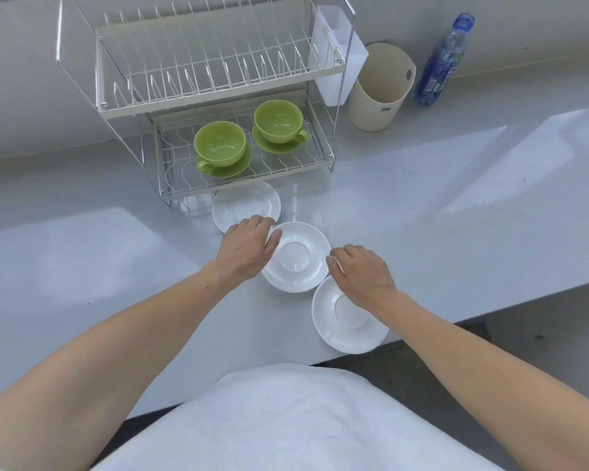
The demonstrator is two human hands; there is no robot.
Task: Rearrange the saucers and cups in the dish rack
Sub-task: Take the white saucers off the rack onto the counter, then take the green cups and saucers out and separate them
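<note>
Three white saucers lie on the grey counter. My left hand (247, 248) grips the left rim of the middle saucer (298, 263), and my right hand (363, 273) pinches its right rim. A second white saucer (244, 205) lies just in front of the dish rack (218, 96). The third white saucer (344, 329) rests by the counter's front edge, partly under my right wrist. On the rack's lower tier stand two green cups on green saucers, one on the left (220, 146) and one on the right (278, 120). The upper tier holds nothing.
A white cutlery holder (340, 62) hangs on the rack's right side. A beige bucket (378, 93) and a blue water bottle (444, 62) stand to the right. The counter's front edge (490, 307) runs close to the nearest saucer.
</note>
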